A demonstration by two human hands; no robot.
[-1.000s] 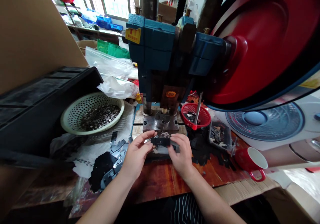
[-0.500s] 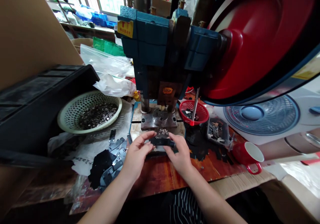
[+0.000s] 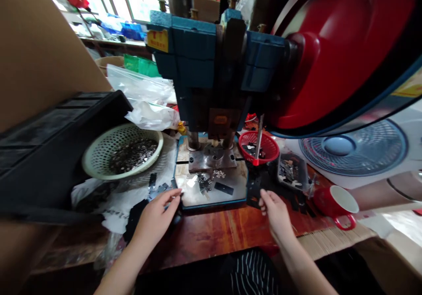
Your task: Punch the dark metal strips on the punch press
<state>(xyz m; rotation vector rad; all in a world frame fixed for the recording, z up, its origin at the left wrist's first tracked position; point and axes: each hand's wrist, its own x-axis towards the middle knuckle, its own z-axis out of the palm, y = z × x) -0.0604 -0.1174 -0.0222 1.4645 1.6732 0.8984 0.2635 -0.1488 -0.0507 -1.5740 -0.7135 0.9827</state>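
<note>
A dark flat strip lies on the pale base plate of the press, with no hand on it. My left hand is at the base's left front corner, beside a pile of dark flat plates; its fingers are stretched out, thumb and forefinger apart. To the right of the base, my right hand has its fingers curled together at the edge of dark sheet pieces. Whether it grips one is hidden. Small shiny bits and dark scraps lie before the steel die block.
The blue press with its red flywheel towers over the bench. A pale green basket of small metal bits stands left. On the right are a red basket, a clear tub, a red mug and a fan.
Both hands have let go of the dark strip, which now lies on the base. The left hand has moved left, the right hand right. The view has shifted slightly.
</note>
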